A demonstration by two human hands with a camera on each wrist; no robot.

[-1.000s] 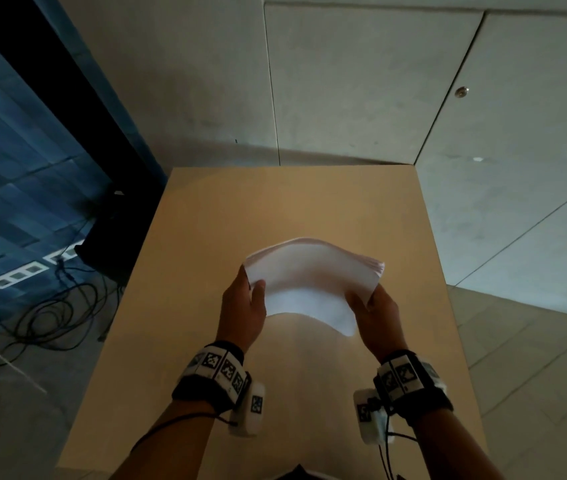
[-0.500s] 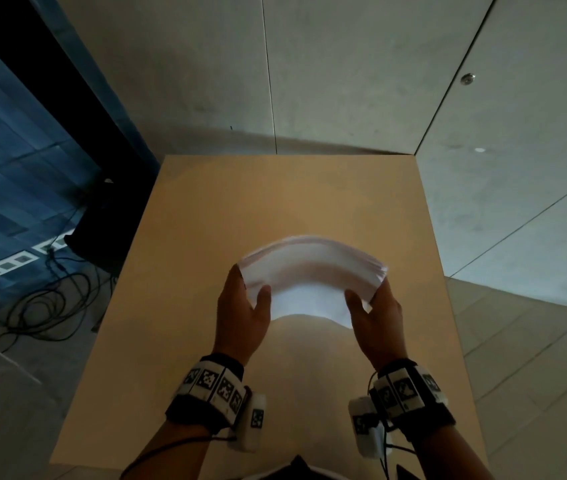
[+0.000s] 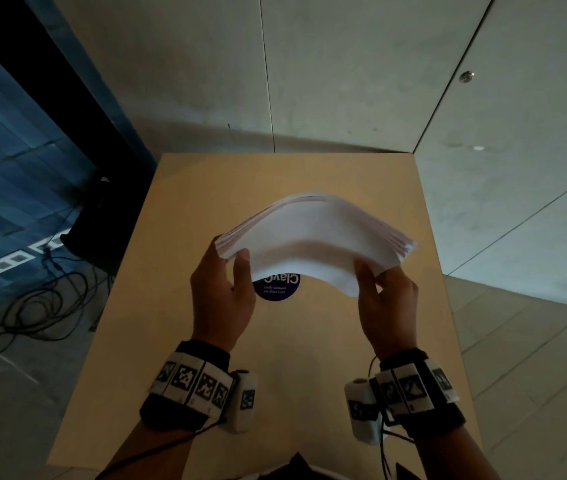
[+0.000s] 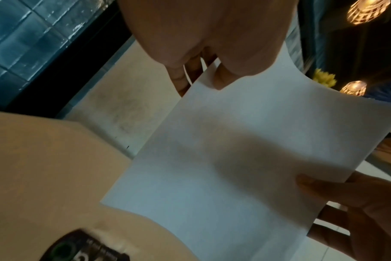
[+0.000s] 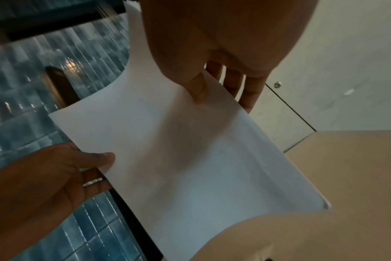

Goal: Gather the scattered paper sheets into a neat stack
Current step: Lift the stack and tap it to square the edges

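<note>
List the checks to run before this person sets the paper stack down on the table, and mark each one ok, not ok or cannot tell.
1. Left hand grip on stack: ok.
2. Right hand grip on the other side: ok.
3. Stack edges flush: not ok, right edge fanned.
4. Stack flat: not ok, bowed upward.
5. Landing spot on table: not ok, dark round sticker lies underneath.
6. No sheets left elsewhere: cannot tell.

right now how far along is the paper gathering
Gathering looks done: no loose sheets show on the table, only a dark round sticker. In hand: the left hand and right hand each pinch an end of the paper stack, bowed above the table. Left: its side edges look fanned, so squaring them and laying it down flat.
</note>
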